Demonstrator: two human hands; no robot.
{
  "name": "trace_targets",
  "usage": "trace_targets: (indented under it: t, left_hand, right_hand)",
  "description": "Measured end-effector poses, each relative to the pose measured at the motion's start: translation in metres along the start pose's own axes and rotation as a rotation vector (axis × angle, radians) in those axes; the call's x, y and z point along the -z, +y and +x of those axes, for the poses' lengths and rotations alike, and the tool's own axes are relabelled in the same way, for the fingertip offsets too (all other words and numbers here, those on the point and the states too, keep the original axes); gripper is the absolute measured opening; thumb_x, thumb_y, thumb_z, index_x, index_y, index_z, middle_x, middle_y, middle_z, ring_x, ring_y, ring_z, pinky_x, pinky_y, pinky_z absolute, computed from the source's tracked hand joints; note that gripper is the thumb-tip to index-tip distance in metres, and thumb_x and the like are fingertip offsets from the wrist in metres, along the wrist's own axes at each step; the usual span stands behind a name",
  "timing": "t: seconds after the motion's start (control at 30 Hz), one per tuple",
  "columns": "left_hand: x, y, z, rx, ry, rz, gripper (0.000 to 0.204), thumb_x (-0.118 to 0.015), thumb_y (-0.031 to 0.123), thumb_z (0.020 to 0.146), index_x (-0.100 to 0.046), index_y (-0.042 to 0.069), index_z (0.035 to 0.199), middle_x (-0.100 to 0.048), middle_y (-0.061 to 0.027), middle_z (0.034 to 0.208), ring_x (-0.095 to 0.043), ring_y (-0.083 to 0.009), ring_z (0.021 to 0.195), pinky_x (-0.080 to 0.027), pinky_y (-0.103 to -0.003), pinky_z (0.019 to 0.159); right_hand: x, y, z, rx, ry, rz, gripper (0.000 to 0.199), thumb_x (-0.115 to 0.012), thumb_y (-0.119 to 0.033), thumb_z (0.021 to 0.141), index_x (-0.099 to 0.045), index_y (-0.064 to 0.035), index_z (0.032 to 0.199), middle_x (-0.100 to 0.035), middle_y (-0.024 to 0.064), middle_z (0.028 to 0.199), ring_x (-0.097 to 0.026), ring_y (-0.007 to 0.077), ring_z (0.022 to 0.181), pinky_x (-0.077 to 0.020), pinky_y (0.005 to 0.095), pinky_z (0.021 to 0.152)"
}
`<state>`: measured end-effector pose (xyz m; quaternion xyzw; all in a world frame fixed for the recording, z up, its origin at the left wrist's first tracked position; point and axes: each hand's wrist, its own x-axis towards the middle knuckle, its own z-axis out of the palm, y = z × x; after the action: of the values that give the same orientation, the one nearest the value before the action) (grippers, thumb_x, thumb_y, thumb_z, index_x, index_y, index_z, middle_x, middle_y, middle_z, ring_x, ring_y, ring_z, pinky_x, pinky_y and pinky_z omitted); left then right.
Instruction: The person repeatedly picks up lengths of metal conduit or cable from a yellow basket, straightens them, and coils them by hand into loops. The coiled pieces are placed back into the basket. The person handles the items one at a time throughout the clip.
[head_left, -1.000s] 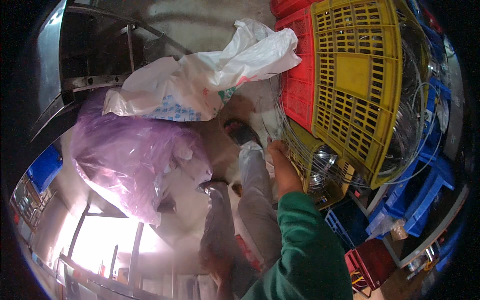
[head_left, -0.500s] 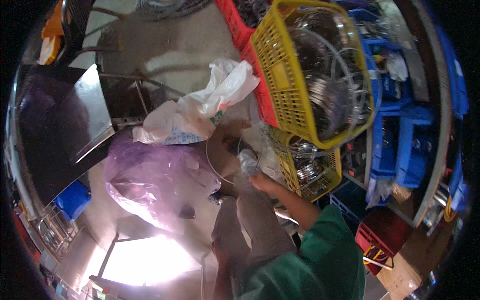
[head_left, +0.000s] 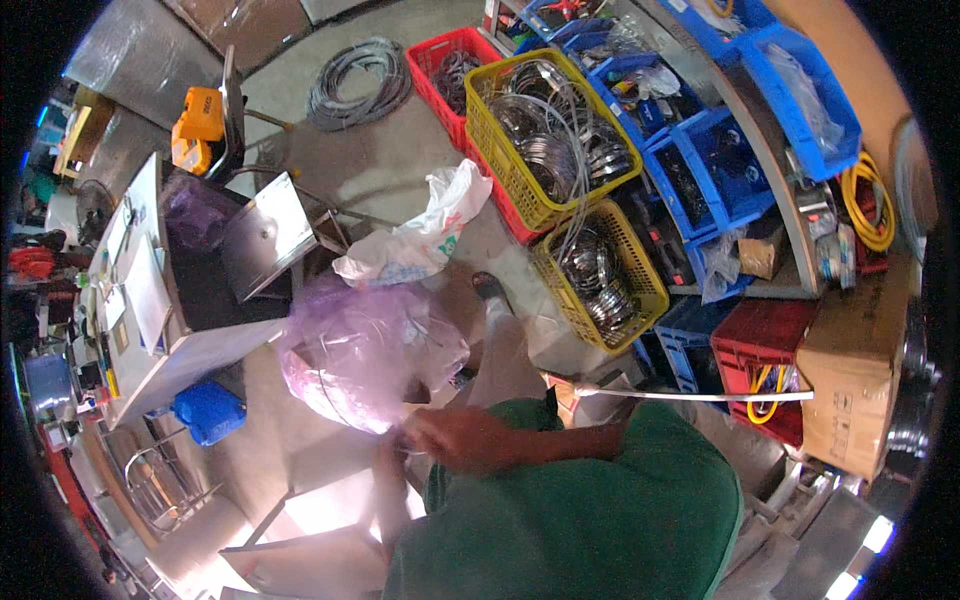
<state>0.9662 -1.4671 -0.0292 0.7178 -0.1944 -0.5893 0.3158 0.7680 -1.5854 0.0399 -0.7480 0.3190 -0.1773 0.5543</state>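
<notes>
My right hand (head_left: 437,437) reaches across in front of me, smeared by motion, so its fingers and anything in them do not show. Close beside it my left hand (head_left: 393,462) is mostly hidden and blurred; its fingers cannot be made out. Both hands are nearest to the lower edge of a large purple see-through plastic bag (head_left: 345,355) standing on the floor. A crumpled white plastic bag (head_left: 415,235) lies just beyond it.
Yellow baskets (head_left: 500,190) (head_left: 655,325) hold coiled metal parts, with a red crate (head_left: 425,55) behind. Blue bins (head_left: 745,195) fill a rack on the right. A desk (head_left: 190,360), a blue jug (head_left: 208,412) and a chair (head_left: 232,110) stand left. A cable coil (head_left: 360,85) lies far off.
My right hand has come back from near my foot, where it held a whitish piece with a thin wire loop, to beside my left hand. The view has shifted and takes in more of the room.
</notes>
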Motion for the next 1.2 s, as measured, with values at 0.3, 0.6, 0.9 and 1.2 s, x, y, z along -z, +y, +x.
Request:
trace_targets:
  t: [0.3, 0.6, 0.9, 1.2]
  left_hand:
    - [0.140, 0.024, -0.180, -0.442, 0.545, -0.015, 0.044, -0.044, 0.034, 0.098, -0.065, -0.003, 0.083, -0.066, -0.0124, 0.070, -0.064, -0.0197, 0.066, -0.052, -0.031, 0.063]
    - [0.214, -0.008, -0.202, -0.593, 0.942, -0.733, 0.039, -0.040, 0.039, 0.104, -0.057, 0.007, 0.120, -0.062, -0.0070, 0.105, -0.058, -0.0285, 0.097, -0.052, -0.040, 0.083]
    - [0.110, 0.062, -0.243, -1.346, 0.017, -0.753, 0.033, -0.038, 0.034, 0.106, -0.053, 0.005, 0.107, -0.041, -0.0044, 0.068, -0.043, -0.0106, 0.058, -0.041, -0.024, 0.048]
    - [0.152, 0.070, -0.251, -1.505, 0.345, -0.978, 0.037, -0.047, 0.034, 0.102, -0.051, -0.001, 0.114, -0.039, -0.0023, 0.071, -0.030, -0.0077, 0.053, -0.024, -0.022, 0.040]
  right_hand:
    - [-0.047, -0.174, 0.029, 0.576, -0.369, -0.044, 0.047, -0.062, -0.022, 0.091, -0.045, -0.0019, 0.130, -0.061, 0.0173, 0.104, -0.064, 0.0310, 0.090, -0.0508, 0.0423, 0.070]
    - [-0.132, -0.205, 0.018, 0.826, -0.713, 0.019, 0.024, -0.046, -0.020, 0.097, -0.056, 0.0009, 0.104, -0.063, 0.0200, 0.085, -0.064, 0.0349, 0.074, -0.0508, 0.0462, 0.066]
    - [-0.149, -0.061, 0.011, 0.809, -0.621, 0.157, 0.044, -0.042, -0.038, 0.101, -0.056, 0.0034, 0.101, -0.061, 0.0271, 0.096, -0.061, 0.0395, 0.094, -0.0456, 0.0503, 0.083]
    - [-0.126, -0.007, 0.001, 0.467, -0.764, 0.305, 0.046, -0.040, -0.046, 0.102, -0.057, -0.0036, 0.099, -0.063, 0.0213, 0.085, -0.062, 0.0361, 0.078, -0.0457, 0.0483, 0.073]
